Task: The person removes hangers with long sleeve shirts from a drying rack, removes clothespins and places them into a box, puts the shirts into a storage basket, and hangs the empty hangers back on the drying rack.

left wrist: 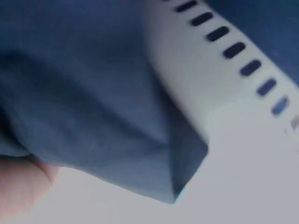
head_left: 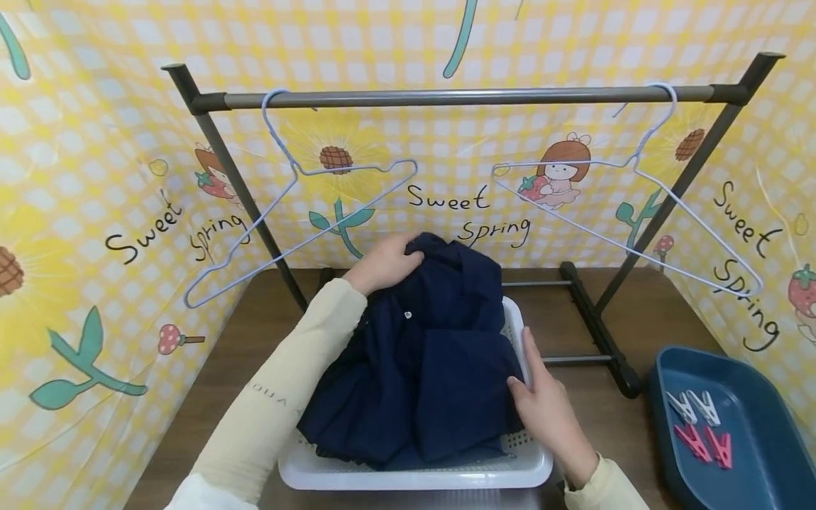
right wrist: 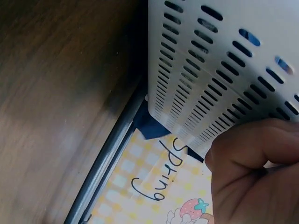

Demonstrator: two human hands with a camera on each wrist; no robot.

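Observation:
A dark navy garment (head_left: 468,389) with a small white button-like spot lies bunched in a white plastic basket (head_left: 417,480). My left hand (head_left: 385,263) pinches its far end, which is lifted above the basket's back rim. In the left wrist view, the cloth (left wrist: 107,121) hangs in folds beside the slotted basket wall, with a blurred fingertip at the lower left. My right hand (head_left: 550,414) grips the basket's right rim, thumb on top near the cloth and fingers along the outside. The right wrist view shows that hand (right wrist: 257,172) against the slotted outer wall (right wrist: 187,74).
A dark metal rack (head_left: 468,97) stands behind the basket. Two light-blue hangers hang from its bar, one at left (head_left: 239,265) and one at right (head_left: 691,273). At the lower right sits a blue tray (head_left: 765,425) with white and pink clothespins (head_left: 720,448). Patterned cloth surrounds the brown table (head_left: 210,397).

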